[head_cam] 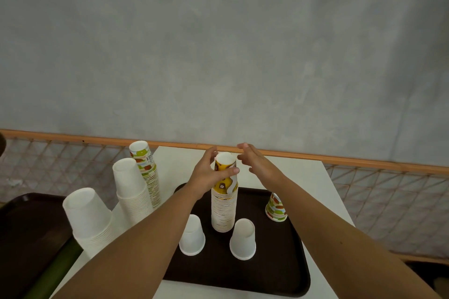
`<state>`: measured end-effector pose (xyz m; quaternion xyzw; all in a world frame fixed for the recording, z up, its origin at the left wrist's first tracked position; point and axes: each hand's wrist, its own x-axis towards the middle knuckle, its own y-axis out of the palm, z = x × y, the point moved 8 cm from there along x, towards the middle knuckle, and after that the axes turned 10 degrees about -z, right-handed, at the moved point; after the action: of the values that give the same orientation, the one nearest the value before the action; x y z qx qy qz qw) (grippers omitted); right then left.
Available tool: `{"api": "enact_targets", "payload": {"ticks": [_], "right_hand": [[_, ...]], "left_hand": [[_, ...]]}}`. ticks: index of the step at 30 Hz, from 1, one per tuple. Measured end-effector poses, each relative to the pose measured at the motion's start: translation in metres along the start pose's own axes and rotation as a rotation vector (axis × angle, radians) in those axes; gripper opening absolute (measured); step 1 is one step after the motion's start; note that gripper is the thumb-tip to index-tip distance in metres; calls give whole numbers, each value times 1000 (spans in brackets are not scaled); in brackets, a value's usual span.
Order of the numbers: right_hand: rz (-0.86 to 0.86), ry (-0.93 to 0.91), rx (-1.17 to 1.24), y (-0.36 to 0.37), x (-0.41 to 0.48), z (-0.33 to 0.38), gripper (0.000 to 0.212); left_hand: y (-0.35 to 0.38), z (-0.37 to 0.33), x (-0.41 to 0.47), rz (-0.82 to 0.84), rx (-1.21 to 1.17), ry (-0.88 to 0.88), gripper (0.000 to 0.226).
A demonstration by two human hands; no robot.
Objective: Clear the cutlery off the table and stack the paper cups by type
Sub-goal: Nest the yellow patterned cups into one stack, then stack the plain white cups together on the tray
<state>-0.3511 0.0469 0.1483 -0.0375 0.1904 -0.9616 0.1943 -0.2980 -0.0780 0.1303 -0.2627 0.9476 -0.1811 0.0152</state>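
Nearest, two white cups (243, 240) stand inverted on the tray (279, 274). Behind them the yellow stack (223, 211) stands upright, long axis vertical. The left hand (206, 177) grasps its top cup (226, 165). The right hand (257, 165), fingers released, hovers just beside it.

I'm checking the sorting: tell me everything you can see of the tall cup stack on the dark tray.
The tall stack of upside-down paper cups stands upright on the dark brown tray, behind two single white cups. Its top cup is yellow with brown spots. The left hand grips that cup; the right hand hovers open beside it.
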Motion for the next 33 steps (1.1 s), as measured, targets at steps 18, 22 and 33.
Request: {"api": "enact_targets", "payload": {"ticks": [18,22,33], "right_hand": [[-214,-391,93,51,-25,121,27],[-89,-377,113,101,-35,137,28],[330,-324,-12,233,-74,144,49]], "left_hand": [[-151,-53,-32,-514,-141,252,21],[-201,-45,-44,-586,-143,294,11],[-299,28,-89,-665,-192,184,22]]}}
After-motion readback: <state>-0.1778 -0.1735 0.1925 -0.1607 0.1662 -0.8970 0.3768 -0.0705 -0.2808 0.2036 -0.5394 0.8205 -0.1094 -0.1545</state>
